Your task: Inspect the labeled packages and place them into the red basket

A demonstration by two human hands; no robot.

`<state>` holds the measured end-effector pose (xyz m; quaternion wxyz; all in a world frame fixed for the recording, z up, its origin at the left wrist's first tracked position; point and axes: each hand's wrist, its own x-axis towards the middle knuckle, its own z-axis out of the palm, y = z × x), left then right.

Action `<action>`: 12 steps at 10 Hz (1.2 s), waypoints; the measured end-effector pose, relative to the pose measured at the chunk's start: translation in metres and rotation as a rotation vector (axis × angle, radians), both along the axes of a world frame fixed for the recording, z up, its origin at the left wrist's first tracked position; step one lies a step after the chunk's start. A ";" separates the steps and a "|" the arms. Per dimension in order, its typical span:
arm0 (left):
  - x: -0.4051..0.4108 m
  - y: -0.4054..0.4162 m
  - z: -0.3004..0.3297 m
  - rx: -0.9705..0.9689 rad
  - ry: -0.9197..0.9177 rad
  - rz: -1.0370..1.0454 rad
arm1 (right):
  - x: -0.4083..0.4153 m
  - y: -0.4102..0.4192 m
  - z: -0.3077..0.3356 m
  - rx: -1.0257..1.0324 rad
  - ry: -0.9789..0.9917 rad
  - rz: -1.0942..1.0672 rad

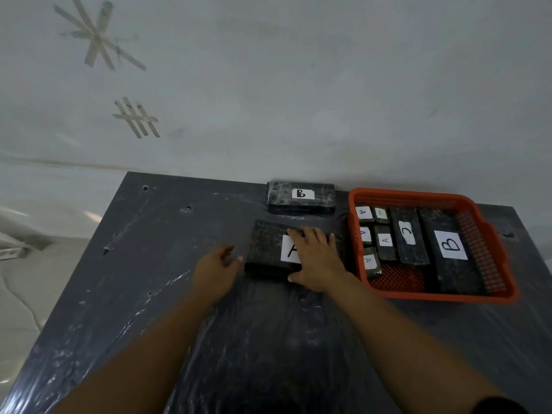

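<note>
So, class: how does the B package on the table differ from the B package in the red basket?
The B package on the table lies crosswise near the far edge; the B package in the basket lies lengthwise against the right wall of the red basket. The table one bears a smaller label and looks shorter. Both are dark, plastic-wrapped and white-labelled.

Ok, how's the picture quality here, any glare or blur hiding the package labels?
Head view: dim and soft; wide-angle bend in the table edges; glare streaks on its plastic wrap. The far B package reads clearly; the right hand partly covers the A package label.
</note>
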<state>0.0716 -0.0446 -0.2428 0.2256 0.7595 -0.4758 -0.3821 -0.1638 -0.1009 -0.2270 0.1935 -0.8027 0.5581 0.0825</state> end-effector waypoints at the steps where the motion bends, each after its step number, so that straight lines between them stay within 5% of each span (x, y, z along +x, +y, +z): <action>1: 0.000 -0.002 -0.014 -0.029 -0.138 -0.139 | 0.000 -0.021 -0.010 0.014 0.031 0.012; 5: -0.005 -0.002 -0.060 -0.098 -0.454 -0.349 | 0.003 -0.062 -0.022 -0.030 0.064 0.020; 8: -0.007 0.001 -0.052 -0.043 -0.474 -0.398 | 0.001 -0.049 -0.022 -0.081 -0.045 -0.027; 11: -0.001 -0.010 -0.021 -0.270 -0.498 -0.258 | -0.017 0.011 0.106 -0.443 -1.241 -0.720; 12: 0.003 -0.029 -0.004 -0.351 -0.565 -0.278 | -0.037 0.043 0.190 -0.635 -1.518 -0.672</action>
